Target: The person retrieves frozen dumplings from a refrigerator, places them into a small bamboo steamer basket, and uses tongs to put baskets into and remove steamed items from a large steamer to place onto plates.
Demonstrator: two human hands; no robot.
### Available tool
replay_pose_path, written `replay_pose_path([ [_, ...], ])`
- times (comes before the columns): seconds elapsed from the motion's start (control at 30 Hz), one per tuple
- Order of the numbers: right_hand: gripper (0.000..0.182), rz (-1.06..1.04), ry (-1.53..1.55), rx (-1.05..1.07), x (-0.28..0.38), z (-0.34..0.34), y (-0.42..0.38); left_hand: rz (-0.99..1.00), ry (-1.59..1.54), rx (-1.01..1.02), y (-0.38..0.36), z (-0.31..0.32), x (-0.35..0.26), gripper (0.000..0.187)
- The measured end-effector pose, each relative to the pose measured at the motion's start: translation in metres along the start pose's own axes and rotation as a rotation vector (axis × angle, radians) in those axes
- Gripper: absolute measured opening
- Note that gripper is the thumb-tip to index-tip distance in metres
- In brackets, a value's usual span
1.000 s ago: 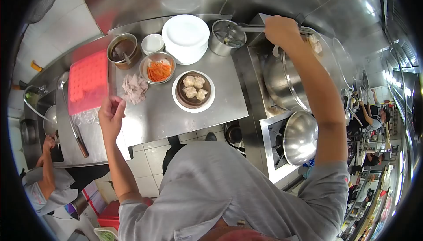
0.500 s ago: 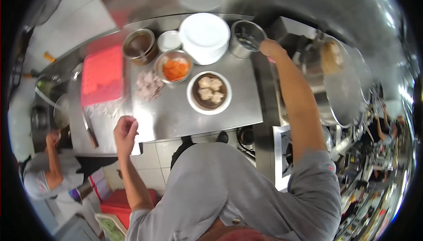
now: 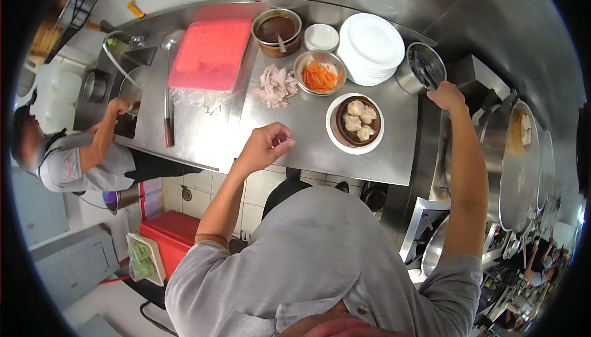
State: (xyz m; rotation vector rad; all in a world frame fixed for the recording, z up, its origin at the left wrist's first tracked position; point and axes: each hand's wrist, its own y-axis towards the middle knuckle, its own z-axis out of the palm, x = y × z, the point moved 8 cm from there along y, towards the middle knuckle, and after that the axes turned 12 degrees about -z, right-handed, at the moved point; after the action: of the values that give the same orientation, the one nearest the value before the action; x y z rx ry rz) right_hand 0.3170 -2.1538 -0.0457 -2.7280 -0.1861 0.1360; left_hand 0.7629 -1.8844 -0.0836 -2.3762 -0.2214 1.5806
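Observation:
My right hand [image 3: 447, 97] is closed round the handle of a dark utensil [image 3: 423, 71], whose kind I cannot make out. The utensil stands in a tall metal container [image 3: 439, 60] at the counter's right end. Loosely curled, my left hand [image 3: 261, 149] hovers over the counter's front edge, thumb apart from the fingers; I see nothing held in it. Between my hands a white plate [image 3: 329, 129] carries a brown round dish [image 3: 342, 138] with several pale dumplings [image 3: 354, 108]. Beyond my left hand lie pale meat slices [image 3: 275, 86], beside a metal bowl of orange shreds [image 3: 321, 77].
Stacked white plates [image 3: 371, 41], a small white bowl [image 3: 321, 37] and a pot of brown sauce [image 3: 276, 29] line the back. A red tray [image 3: 206, 53] and a knife [image 3: 168, 130] lie leftward. A co-worker [image 3: 86, 158] stands by the sink. Large pots [image 3: 514, 170] are at right.
The view has swung left, so the counter appears farther right. My left hand has shifted slightly right relative to the meat slices. My right hand stays at the metal container.

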Motion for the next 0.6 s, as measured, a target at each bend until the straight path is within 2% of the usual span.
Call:
replay_pose_path([
  [0.1,0.05,-0.057,-0.149,-0.261,0.025,-0.037,-0.043,0.022,-0.022,-0.026,0.014,-0.017,0.005,0.013],
  [0.17,0.046,-0.195,-0.114,-0.471,0.048,-0.057,-0.084,0.015,-0.035,-0.028,0.027,-0.028,0.011,0.016],
  [0.23,0.045,-0.38,0.072,-0.648,0.07,-0.057,-0.138,0.065,-0.01,-0.06,0.039,-0.039,0.008,0.014],
  [0.37,0.048,-0.537,0.435,-0.534,0.084,0.0,-0.226,0.129,-0.005,-0.041,0.068,-0.041,-0.017,0.011],
  [0.47,0.049,-0.39,0.676,-0.451,0.084,0.044,-0.283,0.155,-0.092,0.086,0.071,-0.025,-0.049,0.01],
  [0.5,0.05,-0.294,0.789,-0.443,0.078,0.064,-0.303,0.174,-0.152,0.188,0.07,-0.012,-0.06,0.012],
  [0.57,0.051,-0.138,0.791,-0.441,0.072,0.105,-0.336,0.167,-0.158,0.336,0.07,0.018,-0.074,0.012],
  [0.6,0.052,-0.069,0.825,-0.372,0.074,0.127,-0.355,0.216,-0.158,0.476,0.068,0.036,-0.086,0.011],
])
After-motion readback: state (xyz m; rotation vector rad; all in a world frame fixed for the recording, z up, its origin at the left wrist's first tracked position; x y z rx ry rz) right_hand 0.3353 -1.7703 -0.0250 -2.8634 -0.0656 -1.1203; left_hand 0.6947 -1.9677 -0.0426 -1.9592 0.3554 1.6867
